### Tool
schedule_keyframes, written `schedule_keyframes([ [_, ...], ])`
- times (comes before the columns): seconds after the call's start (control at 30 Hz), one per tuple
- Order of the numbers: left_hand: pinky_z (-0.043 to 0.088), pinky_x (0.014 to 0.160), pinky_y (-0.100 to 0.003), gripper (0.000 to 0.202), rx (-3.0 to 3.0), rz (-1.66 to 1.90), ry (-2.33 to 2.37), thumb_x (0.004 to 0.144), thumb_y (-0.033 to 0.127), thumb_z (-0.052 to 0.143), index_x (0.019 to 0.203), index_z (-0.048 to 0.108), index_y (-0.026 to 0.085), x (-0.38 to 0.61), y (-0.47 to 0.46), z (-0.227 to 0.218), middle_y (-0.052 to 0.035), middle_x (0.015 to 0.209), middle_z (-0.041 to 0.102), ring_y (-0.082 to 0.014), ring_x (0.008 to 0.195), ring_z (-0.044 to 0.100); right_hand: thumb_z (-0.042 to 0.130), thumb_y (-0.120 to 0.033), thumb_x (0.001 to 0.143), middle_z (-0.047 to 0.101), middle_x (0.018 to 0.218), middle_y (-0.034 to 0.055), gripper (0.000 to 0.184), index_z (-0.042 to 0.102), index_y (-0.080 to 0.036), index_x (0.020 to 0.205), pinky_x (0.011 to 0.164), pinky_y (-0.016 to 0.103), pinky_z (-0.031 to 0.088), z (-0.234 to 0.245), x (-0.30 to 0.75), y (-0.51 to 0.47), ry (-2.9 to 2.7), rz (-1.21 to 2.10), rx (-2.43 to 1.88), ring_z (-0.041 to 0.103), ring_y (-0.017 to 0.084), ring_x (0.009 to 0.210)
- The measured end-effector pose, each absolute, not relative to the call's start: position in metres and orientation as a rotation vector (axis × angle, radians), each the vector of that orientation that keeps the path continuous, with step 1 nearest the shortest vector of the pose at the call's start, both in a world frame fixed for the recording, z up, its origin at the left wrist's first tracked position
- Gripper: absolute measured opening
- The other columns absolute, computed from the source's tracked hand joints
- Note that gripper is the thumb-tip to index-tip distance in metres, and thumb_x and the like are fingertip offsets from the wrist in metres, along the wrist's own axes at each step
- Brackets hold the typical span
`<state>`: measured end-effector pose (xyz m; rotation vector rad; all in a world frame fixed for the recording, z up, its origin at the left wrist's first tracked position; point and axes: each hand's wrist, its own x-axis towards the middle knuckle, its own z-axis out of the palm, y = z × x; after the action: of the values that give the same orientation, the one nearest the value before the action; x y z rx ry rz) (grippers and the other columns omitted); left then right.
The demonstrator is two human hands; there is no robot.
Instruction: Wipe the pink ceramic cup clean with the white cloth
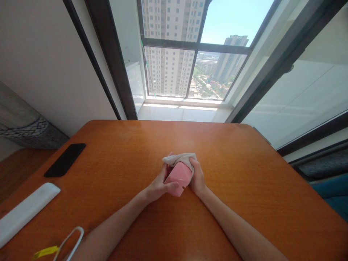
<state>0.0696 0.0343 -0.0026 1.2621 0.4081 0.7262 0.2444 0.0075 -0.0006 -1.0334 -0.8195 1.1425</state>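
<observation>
Both hands are close together around a pink faceted block (177, 180) just below the middle of the frame. The left hand (159, 185) wraps its lower left side, with the thumb lying across a flat face, while the right hand (197, 177) presses against its right side. A crumpled off-white cloth (178, 158) lies over the block's top edge and runs under the fingers of both hands, so the hands are clamped on block and cloth together.

The block looks stiff and fairly light, perhaps hollow moulded plastic, though its material cannot be settled from here. Its smooth faces may prove slippery, so the broad flat sides look like the surest places to take hold, with the cloth adding some grip. The cloth looks soft and thin, and should bunch easily in the fingers.

The left forearm (114, 221) and right forearm (233, 224) rest toward an orange wood-grain table (233, 159). Near its left edge lie a black phone (64, 160) and a long white bar (25, 214), with a white loop (68, 243) and a yellow tag (45, 252) at lower left. Beyond the table, a tall window (217, 43) looks onto high-rise apartment towers (168, 69).
</observation>
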Motion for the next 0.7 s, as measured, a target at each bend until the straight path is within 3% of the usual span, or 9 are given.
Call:
schedule_keyframes([
  [0.1, 0.018, 0.137, -0.064, 0.125, 1.282, 0.766, 0.366, 0.081, 0.063, 0.086, 0.174, 0.010, 0.029, 0.071, 0.036, -0.002, -0.0176, 0.175, 0.033, -0.0433, 0.165, 0.027, 0.045, -0.048, 0.108, 0.083, 0.121, 0.0072, 0.047, 0.084, -0.023, 0.113, 0.106, 0.043, 0.056, 0.011, 0.245, -0.001, -1.167, 0.860, -1.004, 0.075, 0.029, 0.115],
  [0.2, 0.020, 0.136, -0.066, 0.119, 1.330, 0.787, 0.339, 0.081, 0.063, 0.087, 0.172, 0.020, 0.028, 0.071, 0.037, 0.001, -0.0171, 0.174, 0.037, -0.0425, 0.164, 0.032, 0.043, -0.038, 0.110, 0.079, 0.133, 0.0079, 0.043, 0.078, -0.027, 0.132, 0.114, 0.051, 0.053, 0.024, 0.246, -0.009, -1.523, 0.461, -0.921, 0.072, 0.030, 0.128],
  [0.33, 0.035, 0.132, -0.068, 0.101, 1.384, 0.787, 0.497, 0.076, 0.065, 0.089, 0.160, 0.048, 0.027, 0.072, 0.031, -0.005, -0.0124, 0.156, 0.063, -0.0428, 0.150, 0.054, 0.043, -0.035, 0.106, 0.079, 0.136, 0.0088, 0.052, 0.064, -0.028, 0.153, 0.114, 0.058, 0.054, 0.033, 0.243, -0.018, -1.856, -0.007, -0.827, 0.073, 0.034, 0.129],
  [0.43, 0.046, 0.125, -0.068, 0.075, 1.359, 0.786, 0.650, 0.088, 0.070, 0.073, 0.151, 0.061, 0.029, 0.078, 0.016, -0.014, -0.0100, 0.148, 0.070, -0.0431, 0.147, 0.059, 0.042, -0.043, 0.104, 0.081, 0.133, 0.0080, 0.064, 0.051, -0.025, 0.165, 0.117, 0.058, 0.052, 0.032, 0.237, -0.024, -2.017, -0.184, -0.771, 0.075, 0.034, 0.126],
  [0.5, 0.048, 0.123, -0.070, 0.065, 1.318, 0.825, 0.736, 0.100, 0.069, 0.055, 0.150, 0.061, 0.028, 0.083, 0.009, -0.017, -0.0104, 0.152, 0.067, -0.0429, 0.150, 0.057, 0.040, -0.047, 0.104, 0.081, 0.133, 0.0085, 0.068, 0.048, -0.022, 0.167, 0.119, 0.057, 0.051, 0.031, 0.234, -0.026, -2.055, -0.218, -0.764, 0.076, 0.034, 0.125],
  [0.57, 0.051, 0.120, -0.069, 0.061, 1.320, 0.826, 0.748, 0.101, 0.066, 0.054, 0.148, 0.063, 0.028, 0.084, 0.009, -0.017, -0.0093, 0.151, 0.068, -0.0426, 0.148, 0.058, 0.041, -0.044, 0.103, 0.081, 0.132, 0.0084, 0.066, 0.050, -0.023, 0.166, 0.119, 0.057, 0.051, 0.029, 0.233, -0.027, -2.038, -0.209, -0.773, 0.076, 0.033, 0.124],
  [0.7, 0.057, 0.116, -0.062, 0.062, 1.404, 0.758, 0.589, 0.078, 0.061, 0.085, 0.127, 0.075, 0.025, 0.079, 0.026, -0.010, -0.0072, 0.130, 0.078, -0.0424, 0.131, 0.070, 0.041, -0.034, 0.102, 0.083, 0.127, 0.0071, 0.055, 0.065, -0.029, 0.152, 0.116, 0.059, 0.052, 0.031, 0.235, -0.024, -1.875, -0.067, -0.825, 0.077, 0.033, 0.122],
])
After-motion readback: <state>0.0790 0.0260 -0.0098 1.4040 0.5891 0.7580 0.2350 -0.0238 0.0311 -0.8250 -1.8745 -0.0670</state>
